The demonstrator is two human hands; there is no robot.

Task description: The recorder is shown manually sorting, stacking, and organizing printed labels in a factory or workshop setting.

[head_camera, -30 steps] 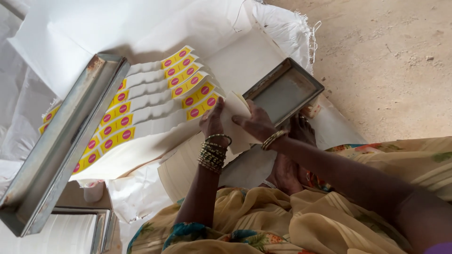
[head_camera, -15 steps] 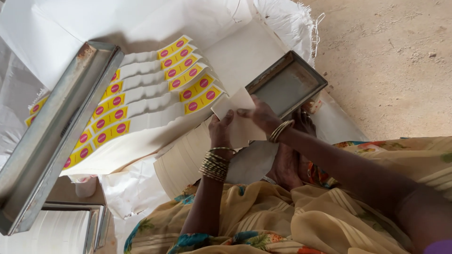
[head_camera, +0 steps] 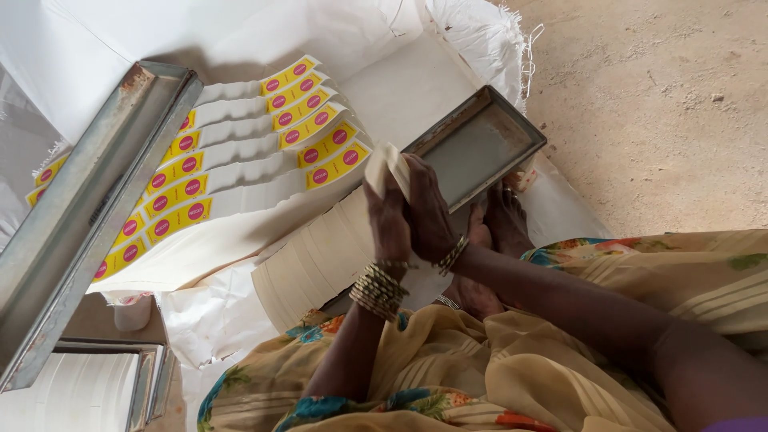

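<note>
Starting at nine o'clock: long metal tray [head_camera: 88, 200], then fanned white strips with yellow-pink labels [head_camera: 240, 152]. My left hand [head_camera: 390, 212] and right hand [head_camera: 432, 210] have closed together, pinching a small white paper piece [head_camera: 384, 164]; earlier they were apart. Small grey tray [head_camera: 480, 144] lies at two o'clock.

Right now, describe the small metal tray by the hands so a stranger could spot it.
Find the fan of white paper strips with yellow ends on the white sheet. Just right of it, above both hands, lies a small rectangular metal tray. Unlike the long rusty tray at left, it is short and shallow.
</note>
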